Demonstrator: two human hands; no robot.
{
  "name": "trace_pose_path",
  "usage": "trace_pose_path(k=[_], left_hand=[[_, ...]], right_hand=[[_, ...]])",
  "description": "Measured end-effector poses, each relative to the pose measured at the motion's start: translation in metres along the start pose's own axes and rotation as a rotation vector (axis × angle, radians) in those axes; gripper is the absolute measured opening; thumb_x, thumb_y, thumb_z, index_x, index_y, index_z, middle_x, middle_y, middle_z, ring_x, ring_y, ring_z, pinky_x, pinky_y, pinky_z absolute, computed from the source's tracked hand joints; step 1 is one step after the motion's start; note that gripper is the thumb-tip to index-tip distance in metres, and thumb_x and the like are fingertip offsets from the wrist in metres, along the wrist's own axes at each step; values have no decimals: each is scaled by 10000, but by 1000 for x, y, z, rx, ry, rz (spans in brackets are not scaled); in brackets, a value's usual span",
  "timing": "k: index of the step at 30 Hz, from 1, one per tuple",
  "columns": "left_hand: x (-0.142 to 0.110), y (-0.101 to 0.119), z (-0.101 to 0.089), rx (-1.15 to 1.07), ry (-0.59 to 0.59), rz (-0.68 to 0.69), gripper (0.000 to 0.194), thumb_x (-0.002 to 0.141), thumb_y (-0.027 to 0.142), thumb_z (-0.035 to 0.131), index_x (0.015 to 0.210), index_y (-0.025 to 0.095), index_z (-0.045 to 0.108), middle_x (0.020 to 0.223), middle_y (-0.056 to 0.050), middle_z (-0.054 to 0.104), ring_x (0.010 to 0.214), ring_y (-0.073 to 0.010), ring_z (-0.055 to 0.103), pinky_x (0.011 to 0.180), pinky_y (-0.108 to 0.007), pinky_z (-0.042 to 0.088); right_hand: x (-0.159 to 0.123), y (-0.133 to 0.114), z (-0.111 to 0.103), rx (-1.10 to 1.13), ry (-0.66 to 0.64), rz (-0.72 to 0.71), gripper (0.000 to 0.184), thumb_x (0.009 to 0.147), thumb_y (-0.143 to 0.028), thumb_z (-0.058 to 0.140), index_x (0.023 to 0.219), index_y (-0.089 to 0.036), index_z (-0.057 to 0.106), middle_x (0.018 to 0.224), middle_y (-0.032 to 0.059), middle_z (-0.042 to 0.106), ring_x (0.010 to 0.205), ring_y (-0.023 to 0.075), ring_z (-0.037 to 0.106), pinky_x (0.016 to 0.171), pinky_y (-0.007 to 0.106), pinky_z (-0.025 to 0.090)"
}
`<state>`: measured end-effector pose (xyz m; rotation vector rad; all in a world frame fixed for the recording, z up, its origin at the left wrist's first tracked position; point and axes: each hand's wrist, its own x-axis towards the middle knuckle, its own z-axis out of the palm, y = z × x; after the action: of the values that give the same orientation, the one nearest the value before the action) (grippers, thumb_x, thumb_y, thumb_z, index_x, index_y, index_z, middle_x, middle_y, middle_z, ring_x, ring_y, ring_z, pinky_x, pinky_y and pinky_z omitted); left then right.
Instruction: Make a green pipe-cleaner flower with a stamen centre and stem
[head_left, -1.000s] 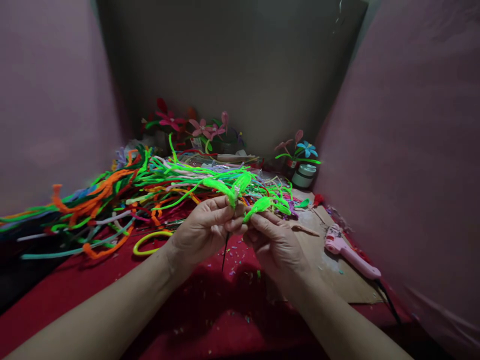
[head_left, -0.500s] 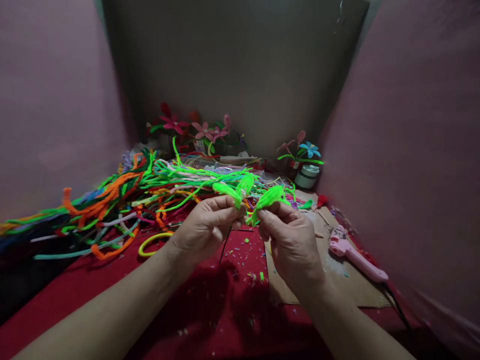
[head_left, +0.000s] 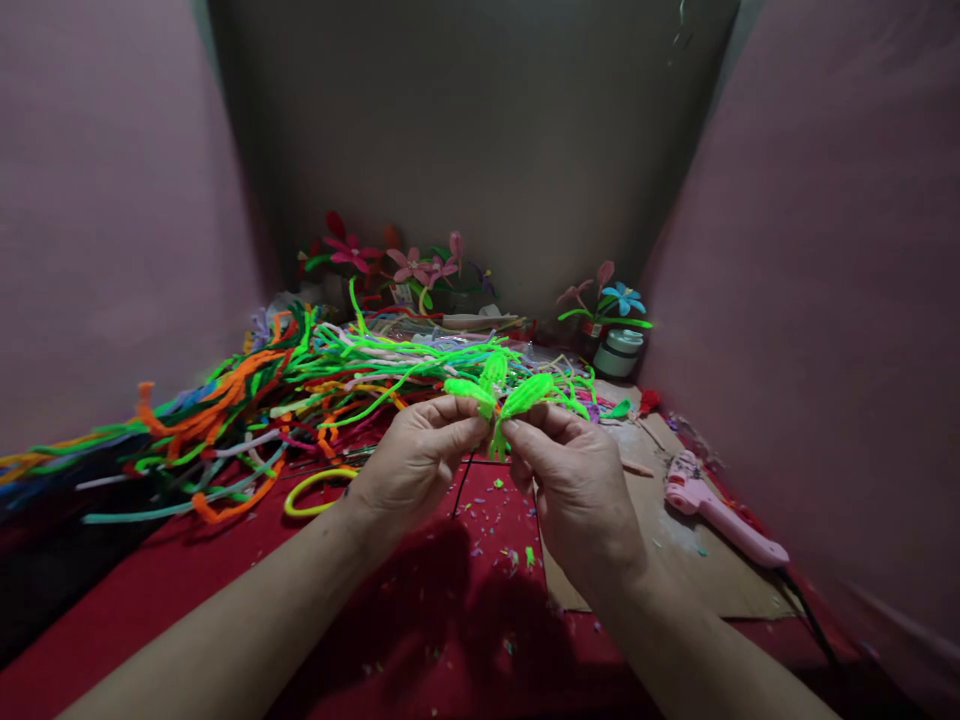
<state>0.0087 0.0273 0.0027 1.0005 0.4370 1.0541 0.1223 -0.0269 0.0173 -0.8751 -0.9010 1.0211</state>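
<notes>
Both hands meet at the middle of the view over a red cloth [head_left: 225, 570]. My left hand [head_left: 416, 465] pinches the base of a neon green pipe-cleaner piece [head_left: 487, 385] with several looped leaf shapes. A thin dark stem hangs below that piece. My right hand [head_left: 577, 480] pinches one green loop [head_left: 529, 393] of the same piece, fingertips almost touching the left hand's. Behind the hands lies a big tangle of pipe cleaners [head_left: 247, 400] in green, orange, white and blue.
A pink glue gun [head_left: 720, 510] lies on a brown cardboard sheet [head_left: 697, 560] at the right, its cord running toward me. Finished pipe-cleaner flowers [head_left: 405, 262] stand at the back, another flower [head_left: 616, 298] by a small white jar [head_left: 619, 352]. A yellow loop [head_left: 315, 490] lies left.
My right hand has risen and closed in on the left, bringing its green loop up against the others. The view has shifted slightly to the left.
</notes>
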Motion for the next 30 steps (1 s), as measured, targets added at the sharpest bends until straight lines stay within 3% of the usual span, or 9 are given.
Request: trace_pose_path(k=[16,24,30], left_hand=[[1,-7,-1,-40,-15,-16,71,642,112,710,704,136,686,698,-25,663,676,-118,575,738,-256,419],[0,-5,0,-40,-6,-64,54,638,96,703,675,123,675,659,-12,642,630,-102,555,693,-241,420],[1,-6,-1,-39,-6,-84,65,613,101,721,638,124,666,618,-7,627,603,-105,550,672,-245,418]], right_hand=[[4,3,0,-39,-14,-36,34,651,-152,651,641,-169,623,559,-55,529,460,53,375,476,214,337],[7,5,-5,157,-73,40,99,583,-142,742,600,-189,656,527,-54,552,478,60,420,483,215,357],[8,8,-9,166,-120,16,101,611,-130,734,611,-215,678,540,-55,573,475,63,436,510,228,391]])
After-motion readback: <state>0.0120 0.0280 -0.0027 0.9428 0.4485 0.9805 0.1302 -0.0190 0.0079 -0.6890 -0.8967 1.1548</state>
